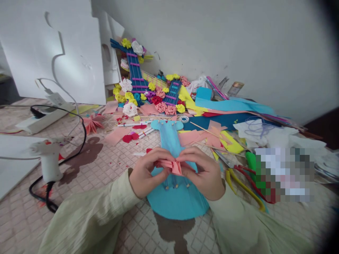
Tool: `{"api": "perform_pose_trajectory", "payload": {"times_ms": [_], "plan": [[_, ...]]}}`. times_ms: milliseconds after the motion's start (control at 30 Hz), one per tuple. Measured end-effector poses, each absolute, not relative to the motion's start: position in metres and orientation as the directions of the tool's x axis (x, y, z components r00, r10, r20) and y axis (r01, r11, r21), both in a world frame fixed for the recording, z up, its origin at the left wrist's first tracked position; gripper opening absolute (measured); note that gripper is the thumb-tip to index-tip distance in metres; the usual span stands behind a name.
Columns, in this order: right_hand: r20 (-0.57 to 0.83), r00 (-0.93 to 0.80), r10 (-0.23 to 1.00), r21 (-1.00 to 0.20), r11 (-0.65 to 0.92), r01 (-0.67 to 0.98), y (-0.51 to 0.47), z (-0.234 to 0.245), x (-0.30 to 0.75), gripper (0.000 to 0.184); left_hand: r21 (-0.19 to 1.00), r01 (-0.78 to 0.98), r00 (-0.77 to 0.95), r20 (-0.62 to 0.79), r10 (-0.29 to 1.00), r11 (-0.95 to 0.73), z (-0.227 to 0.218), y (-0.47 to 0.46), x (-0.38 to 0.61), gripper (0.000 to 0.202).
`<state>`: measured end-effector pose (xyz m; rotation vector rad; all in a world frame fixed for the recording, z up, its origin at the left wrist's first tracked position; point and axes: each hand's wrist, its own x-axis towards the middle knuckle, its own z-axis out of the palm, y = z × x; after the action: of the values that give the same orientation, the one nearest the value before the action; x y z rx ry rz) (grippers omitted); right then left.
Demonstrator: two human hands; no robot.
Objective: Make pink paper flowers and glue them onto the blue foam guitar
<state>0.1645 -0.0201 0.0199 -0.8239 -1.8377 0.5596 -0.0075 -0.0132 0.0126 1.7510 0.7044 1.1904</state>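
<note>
Between my two hands is a small piece of pink crepe paper [177, 168], folded or gathered into pleats. My left hand [150, 173] pinches its left side with thumb and fingers. On the other side, my right hand [202, 171] pinches the right edge the same way. Both hands are held above a light-blue guitar-shaped craft piece [177, 204], which lies flat on the table with its neck pointing away from me. Small pegs and strings show on its body below my fingers. Its middle is partly hidden by my hands.
A white hot glue gun [51, 160] with a black cord stands at left, near a power strip [45, 114]. Scissors with yellow handles [246, 188] and red-handled ones [258, 183] lie at right. Paper flowers [130, 109], dark-blue guitar necks [136, 72] and paper scraps fill the back.
</note>
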Motion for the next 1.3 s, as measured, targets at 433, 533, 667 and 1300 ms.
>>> {"api": "perform_pose_trajectory", "payload": {"times_ms": [433,533,667,1300], "plan": [[0.544,-0.447,0.710,-0.699,0.678,0.227,-0.018,0.024,0.167,0.015,0.973,-0.195,0.472,0.206,0.857,-0.127,0.012,-0.013,-0.005,0.012],[0.471,-0.507,0.722,-0.733,0.640,0.231,-0.016,0.025,0.169,0.019,0.984,-0.156,0.493,0.152,0.857,-0.085,0.009,-0.010,-0.005,0.016],[0.371,-0.537,0.758,-0.779,0.569,0.265,-0.012,0.026,0.174,0.014,0.989,-0.087,0.458,0.149,0.876,-0.123,0.006,-0.009,-0.005,0.021],[0.366,-0.543,0.756,-0.792,0.559,0.244,-0.011,0.029,0.178,0.006,0.988,-0.148,0.357,0.089,0.930,-0.037,0.003,-0.008,-0.006,0.018]]}}
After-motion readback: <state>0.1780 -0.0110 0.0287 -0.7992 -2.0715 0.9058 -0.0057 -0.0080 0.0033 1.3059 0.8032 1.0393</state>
